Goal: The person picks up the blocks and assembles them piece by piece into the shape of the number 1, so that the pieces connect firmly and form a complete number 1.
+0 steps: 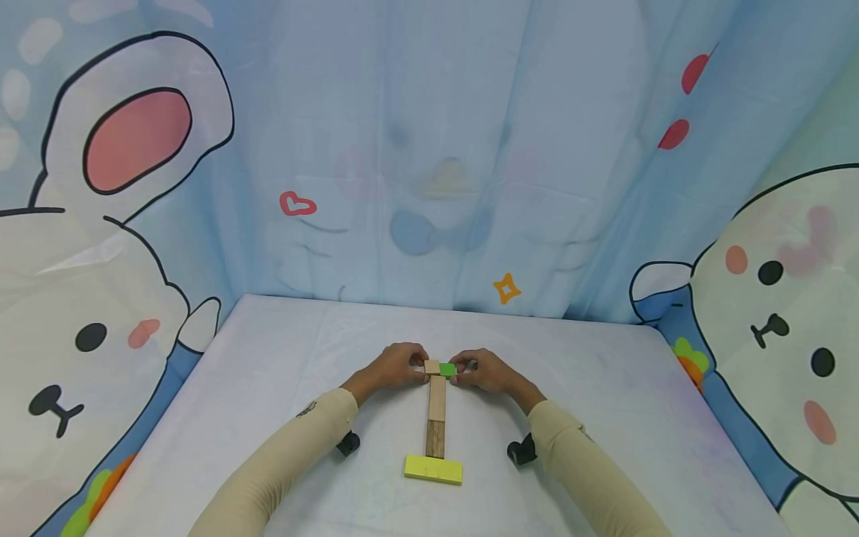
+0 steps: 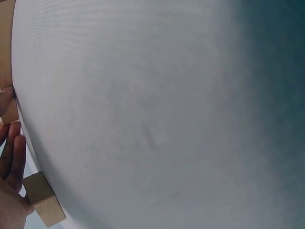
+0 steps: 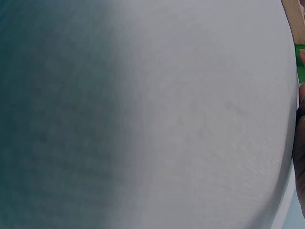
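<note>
In the head view my left hand [image 1: 391, 367] pinches a small light wooden block [image 1: 432, 367] between thumb and fingers. My right hand [image 1: 486, 371] pinches a green block [image 1: 447, 369] from the other side, and the two blocks sit side by side. They lie at the far end of a light wooden block [image 1: 437, 399], which continues into a darker wooden block [image 1: 435, 439]. Across the near end lies a yellow block [image 1: 432, 470]. The left wrist view shows another wooden block [image 2: 45, 199] against my left hand; I cannot tell how it is held.
A white-covered table [image 1: 577, 373] carries the blocks. Behind it hangs a blue curtain [image 1: 429, 112] printed with cartoon animals, and it also runs down both sides. Dark wrist-worn devices [image 1: 522, 450] hang under both sleeves, near the tabletop.
</note>
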The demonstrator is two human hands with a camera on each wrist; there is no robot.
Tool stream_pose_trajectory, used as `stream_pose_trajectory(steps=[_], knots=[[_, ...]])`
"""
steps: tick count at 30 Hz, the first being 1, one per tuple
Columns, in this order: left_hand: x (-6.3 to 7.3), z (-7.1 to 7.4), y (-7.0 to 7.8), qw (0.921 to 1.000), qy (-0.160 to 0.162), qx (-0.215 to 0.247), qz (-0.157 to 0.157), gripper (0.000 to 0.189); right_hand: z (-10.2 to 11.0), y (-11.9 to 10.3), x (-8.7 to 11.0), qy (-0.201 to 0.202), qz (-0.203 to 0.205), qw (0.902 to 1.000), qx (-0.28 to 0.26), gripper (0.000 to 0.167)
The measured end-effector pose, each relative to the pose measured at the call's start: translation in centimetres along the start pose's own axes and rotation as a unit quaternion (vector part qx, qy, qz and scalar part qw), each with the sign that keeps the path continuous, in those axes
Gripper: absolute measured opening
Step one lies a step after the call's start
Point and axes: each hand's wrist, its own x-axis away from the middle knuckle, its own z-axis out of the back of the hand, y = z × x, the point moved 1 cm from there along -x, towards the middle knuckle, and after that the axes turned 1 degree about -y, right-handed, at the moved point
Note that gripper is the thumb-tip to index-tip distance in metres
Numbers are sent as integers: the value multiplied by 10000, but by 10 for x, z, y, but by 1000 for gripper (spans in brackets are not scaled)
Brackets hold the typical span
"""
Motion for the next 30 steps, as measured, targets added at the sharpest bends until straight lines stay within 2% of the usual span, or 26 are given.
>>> stream_pose_trajectory(steps=[16,30], knots=[[10,8,-2,9999,70,70,98,41,-2,0,-2,-22,49,10000,64,35],[25,24,-11,9968,559,555,120,43,-1,2,-2,-36,37,9999,103,37]])
